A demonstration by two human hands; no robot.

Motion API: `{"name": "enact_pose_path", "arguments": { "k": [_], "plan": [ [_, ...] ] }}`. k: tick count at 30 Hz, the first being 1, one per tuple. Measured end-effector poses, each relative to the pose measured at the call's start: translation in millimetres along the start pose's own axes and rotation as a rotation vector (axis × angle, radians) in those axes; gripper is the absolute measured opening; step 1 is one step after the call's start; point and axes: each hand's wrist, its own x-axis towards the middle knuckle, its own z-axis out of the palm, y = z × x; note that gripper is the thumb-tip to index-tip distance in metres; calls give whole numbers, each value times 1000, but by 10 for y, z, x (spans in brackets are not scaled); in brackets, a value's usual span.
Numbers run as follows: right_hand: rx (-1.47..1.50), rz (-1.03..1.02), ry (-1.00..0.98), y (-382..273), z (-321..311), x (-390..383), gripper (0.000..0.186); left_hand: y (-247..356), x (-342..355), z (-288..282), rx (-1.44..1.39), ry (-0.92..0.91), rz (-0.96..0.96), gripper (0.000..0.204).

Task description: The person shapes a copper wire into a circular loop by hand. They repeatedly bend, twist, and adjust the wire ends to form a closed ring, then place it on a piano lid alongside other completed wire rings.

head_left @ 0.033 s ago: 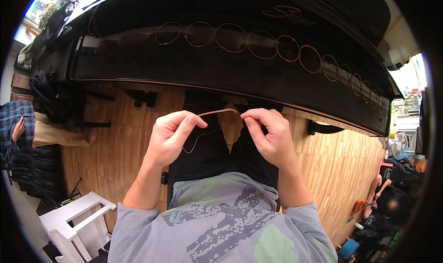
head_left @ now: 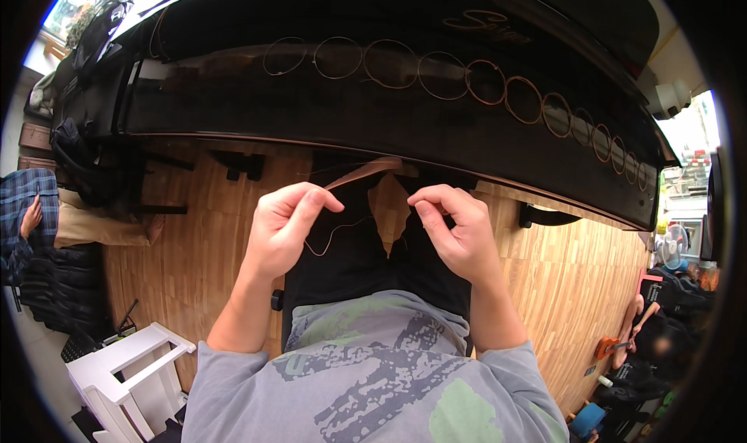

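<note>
My left hand (head_left: 289,229) pinches a copper-coloured wound string (head_left: 350,180) between thumb and forefinger. Its upper stretch is smeared by motion and arcs up toward the piano's edge; a thin tail curls down beside the hand. Level with it, across a gap, my right hand (head_left: 454,229) has thumb and forefinger pressed together. Whether a fine end lies in that pinch is too small to tell. Between the hands, an unfolded brown paper sleeve (head_left: 387,217) rests on my dark-clothed lap.
A black piano (head_left: 272,120) stretches across the front, with a row of coiled strings on it, silvery ones (head_left: 337,37) left and coppery ones (head_left: 523,123) right. A white stool (head_left: 124,365) stands lower left. One person (head_left: 27,217) sits at left; another holds a small orange stringed instrument (head_left: 607,346) at right.
The string's upper stretch has sprung upward, away from my right fingertips, and is now blurred. My left hand has shifted slightly left; my right hand has hardly moved.
</note>
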Motion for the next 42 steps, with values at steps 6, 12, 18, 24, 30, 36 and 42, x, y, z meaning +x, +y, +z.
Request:
{"name": "enact_pose_path", "arguments": {
  "k": [6, 12, 18, 24, 30, 36, 42],
  "plan": [
    [-47, -171, 277, 78, -9, 31, 46, 24, 23, -108, -180, -29, -57, 34],
    [-366, -357, 103, 114, 36, 251, 13, 4, -6, -161, -117, -136, 27, 35],
    [391, 13, -62, -6, 82, 68, 13, -30, 31, 60, 357, 201, 202, 27],
    [480, 138, -139, -275, 190, 44, 16, 78, 29, 305, 891, 112, 647, 55],
    [682, 281, -367, -406, 115, -1, 20, -128, 90, 341, 519, 268, 691, 38],
    [699, 253, -372, -455, 159, 16, 21, -23, 105, 375, 913, 345, 878, 23],
    [758, 248, -398, -434, -13, -18, 22, 53, 165, 265, 566, 210, 732, 18]
  ]
}}
